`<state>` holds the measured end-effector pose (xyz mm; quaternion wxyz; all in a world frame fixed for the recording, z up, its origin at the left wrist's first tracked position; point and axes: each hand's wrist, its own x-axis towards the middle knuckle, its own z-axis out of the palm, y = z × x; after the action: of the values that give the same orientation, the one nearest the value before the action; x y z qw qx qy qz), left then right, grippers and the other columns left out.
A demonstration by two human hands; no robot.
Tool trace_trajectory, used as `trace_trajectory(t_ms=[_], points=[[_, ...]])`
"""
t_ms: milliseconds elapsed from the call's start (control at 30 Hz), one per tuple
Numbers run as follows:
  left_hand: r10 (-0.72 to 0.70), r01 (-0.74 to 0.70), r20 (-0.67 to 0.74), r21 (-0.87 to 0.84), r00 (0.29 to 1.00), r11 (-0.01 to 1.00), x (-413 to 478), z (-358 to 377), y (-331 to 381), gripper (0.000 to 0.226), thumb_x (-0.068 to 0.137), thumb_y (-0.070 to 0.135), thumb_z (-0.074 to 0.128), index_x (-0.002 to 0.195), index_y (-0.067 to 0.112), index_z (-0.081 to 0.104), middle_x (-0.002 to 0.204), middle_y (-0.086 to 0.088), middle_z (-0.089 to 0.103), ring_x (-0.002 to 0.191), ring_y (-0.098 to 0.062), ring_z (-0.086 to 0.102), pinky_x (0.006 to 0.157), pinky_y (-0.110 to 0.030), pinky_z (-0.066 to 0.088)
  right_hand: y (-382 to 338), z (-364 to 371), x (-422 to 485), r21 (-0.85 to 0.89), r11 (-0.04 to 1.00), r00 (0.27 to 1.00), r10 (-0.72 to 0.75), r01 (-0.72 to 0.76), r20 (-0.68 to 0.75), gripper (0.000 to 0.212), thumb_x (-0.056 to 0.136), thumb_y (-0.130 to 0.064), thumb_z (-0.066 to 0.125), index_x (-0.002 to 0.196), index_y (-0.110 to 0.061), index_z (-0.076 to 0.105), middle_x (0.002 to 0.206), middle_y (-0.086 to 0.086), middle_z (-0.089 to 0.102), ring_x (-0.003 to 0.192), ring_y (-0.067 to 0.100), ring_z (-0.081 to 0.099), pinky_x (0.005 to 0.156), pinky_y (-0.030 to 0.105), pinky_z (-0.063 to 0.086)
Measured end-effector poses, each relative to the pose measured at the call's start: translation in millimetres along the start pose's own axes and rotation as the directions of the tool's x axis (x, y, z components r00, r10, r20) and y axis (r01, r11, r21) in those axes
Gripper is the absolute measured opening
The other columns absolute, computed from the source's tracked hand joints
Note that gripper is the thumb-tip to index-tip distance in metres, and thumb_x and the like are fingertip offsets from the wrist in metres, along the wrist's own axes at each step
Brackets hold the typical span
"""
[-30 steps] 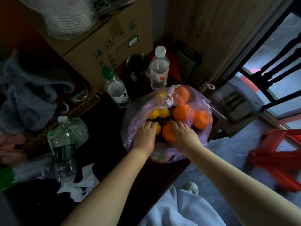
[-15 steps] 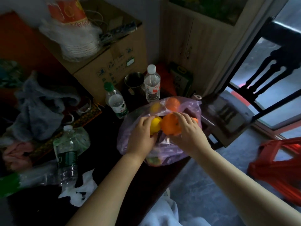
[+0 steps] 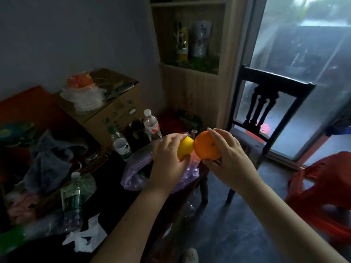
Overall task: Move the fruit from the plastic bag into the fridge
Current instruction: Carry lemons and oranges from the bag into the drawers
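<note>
Above the bag [image 3: 136,168], left hand [image 3: 167,160] grips a lemon [image 3: 185,147], right hand [image 3: 226,160] an orange [image 3: 207,147]; fridge trip's not started, no fridge in view.

orange [image 3: 208,149]: the peel is looking matt and finely dimpled.
yellow fruit [image 3: 185,148]: the skin is showing smooth, with a faint gloss.
plastic bag [image 3: 135,168]: the thin lilac film is lying crinkled and translucent, glinting on its folds.
water bottle [image 3: 152,125]: clear plastic is shining at 12 o'clock of the bag.
cup [image 3: 137,128]: dark metal is giving a dull gleam at 11 o'clock of the bag.
cardboard box [image 3: 114,112]: the brown card is looking matt and dry.
grey cloth [image 3: 51,164]: soft, rumpled fabric is lying matt at 9 o'clock of the bag.
chair [image 3: 266,86]: dark wood is carrying a slight sheen.
cabinet [image 3: 191,92]: pale wood grain is looking matt.
stool [image 3: 322,186]: red plastic is showing smooth at 3 o'clock of the bag.
</note>
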<state>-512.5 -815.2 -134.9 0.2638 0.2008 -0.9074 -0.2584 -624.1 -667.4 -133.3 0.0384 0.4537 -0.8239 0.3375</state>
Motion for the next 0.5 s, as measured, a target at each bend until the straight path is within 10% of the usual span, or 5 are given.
trace_trajectory(t_ms=[500], points=[[0.41, -0.394, 0.092, -0.152, 0.907, 0.906, -63.1, 10.3, 147.3, 0.057, 0.075, 0.013, 0.076, 0.128, 0.015, 0.054, 0.129, -0.004, 0.052, 0.119, -0.021, 0.048, 0.094, -0.028, 0.039, -18.2, -126.3, -159.5, -0.124, 0.958, 0.928, 0.21, -0.258, -0.307, 0.085, 0.074, -0.031, 0.076, 0.144, -0.025, 0.03, 0.147, -0.001, 0.032, 0.131, 0.024, 0.033, 0.098, 0.03, 0.03]])
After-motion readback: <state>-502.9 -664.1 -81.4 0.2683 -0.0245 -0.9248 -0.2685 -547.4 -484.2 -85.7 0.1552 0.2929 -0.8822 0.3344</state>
